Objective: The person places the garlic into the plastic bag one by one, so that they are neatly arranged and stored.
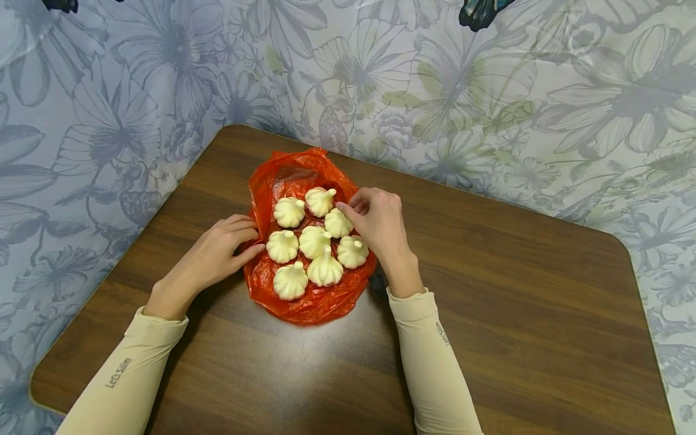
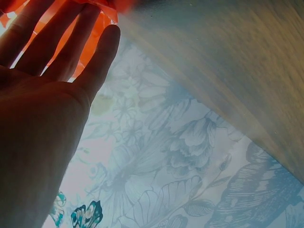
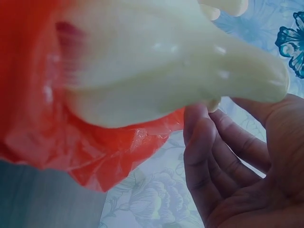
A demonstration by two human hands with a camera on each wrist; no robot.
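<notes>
A red plastic bag (image 1: 304,311) lies opened out on the wooden table, with several whitish garlic bulbs (image 1: 325,267) inside. At the bag's left edge my left hand (image 1: 212,251) touches the plastic, its fingers fairly straight and the thumb apart from them; the left wrist view shows red film behind these fingers (image 2: 97,57). My right hand (image 1: 380,220) pinches the bag's upper right rim with bent fingers, thumb tip beside a bulb (image 1: 338,223). A large pale bulb (image 3: 156,66) partly hides this thumb in the right wrist view. The exact contact is hard to see.
The dark brown table (image 1: 516,302) extends far to the right, with rounded corners. A small dark object (image 1: 377,285) sits partly under the right wrist. Flower-patterned fabric (image 1: 462,90) surrounds the table's back and sides.
</notes>
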